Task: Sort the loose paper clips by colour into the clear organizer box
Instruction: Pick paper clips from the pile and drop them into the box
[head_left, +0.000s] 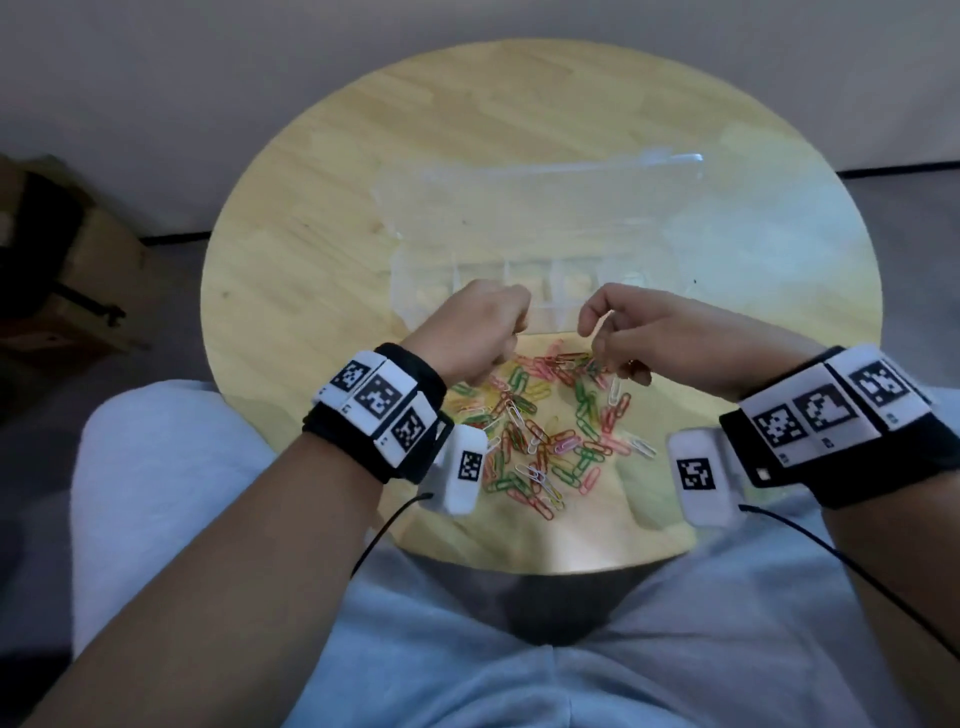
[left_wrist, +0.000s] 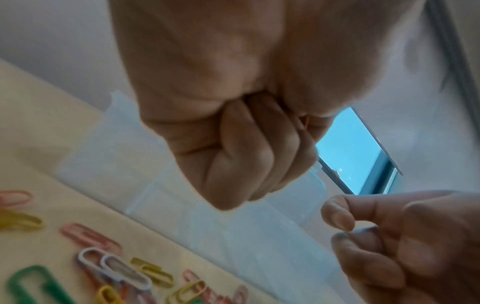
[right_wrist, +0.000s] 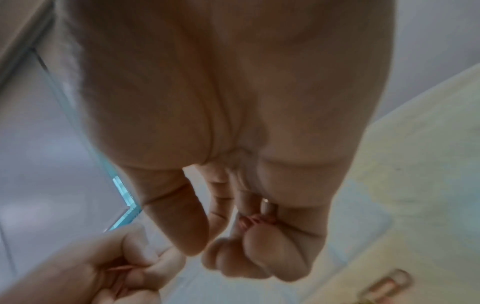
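Note:
A pile of loose paper clips (head_left: 545, 431) in red, pink, green, yellow and white lies on the round wooden table (head_left: 311, 249), just in front of the clear organizer box (head_left: 519, 270), whose lid is folded back. My left hand (head_left: 511, 332) hovers over the box's near edge as a fist; in the right wrist view the left hand (right_wrist: 130, 273) grips thin pink clips (right_wrist: 119, 269). My right hand (head_left: 597, 332) hangs beside it with thumb and forefinger nearly touching, while its curled outer fingers hold pink-red clips (right_wrist: 257, 221) against the palm.
Several clips (left_wrist: 114, 269) lie right below my left wrist. A cardboard box (head_left: 67, 270) stands on the floor to the left. My lap in light trousers (head_left: 467, 649) is against the table's near edge. A wall rises behind the table.

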